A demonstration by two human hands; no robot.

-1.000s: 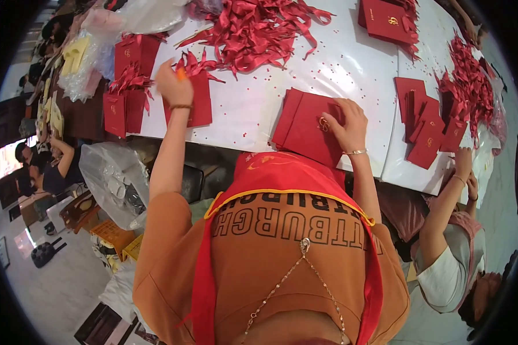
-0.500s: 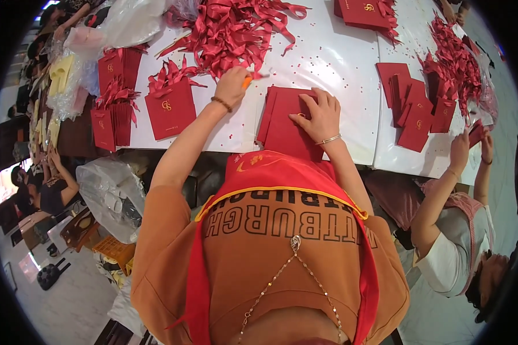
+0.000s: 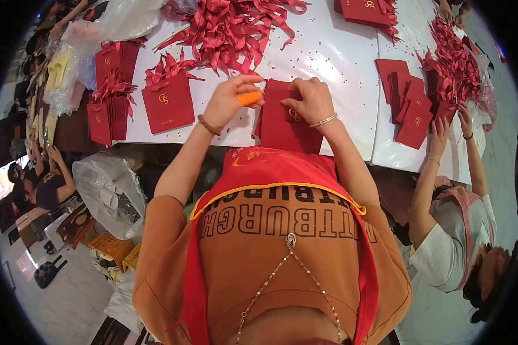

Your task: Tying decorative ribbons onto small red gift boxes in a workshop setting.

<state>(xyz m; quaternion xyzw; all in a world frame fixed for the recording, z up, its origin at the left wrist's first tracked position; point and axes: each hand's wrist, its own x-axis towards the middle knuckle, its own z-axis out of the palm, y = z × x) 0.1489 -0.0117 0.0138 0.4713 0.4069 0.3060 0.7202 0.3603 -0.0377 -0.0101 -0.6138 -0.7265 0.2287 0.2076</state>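
Note:
A stack of flat red paper gift bags (image 3: 290, 129) with a gold emblem lies before me at the table's front edge. My left hand (image 3: 234, 99) is closed round an orange-handled tool (image 3: 248, 99), beside the stack's upper left corner; the tool's tip cannot be made out. At the top of the stack, my right hand (image 3: 313, 102) bends its thumb and fingers onto the upper bag, pinching near its top edge. Just beyond my left hand spreads a big heap of red ribbons (image 3: 227, 34).
Ribbon-handled red bags (image 3: 168, 103) stand or lie to my left, with clear plastic wrapping (image 3: 133, 23) behind. Red confetti-like bits dot the white tabletop (image 3: 345, 126). On the right are more bags (image 3: 415, 127), a ribbon pile (image 3: 452, 63) and a co-worker's hands (image 3: 438, 137).
My left hand with the orange-handled tool has come down and right to the stack's top corner. My right hand has moved up from lying spread on the bag to its top edge.

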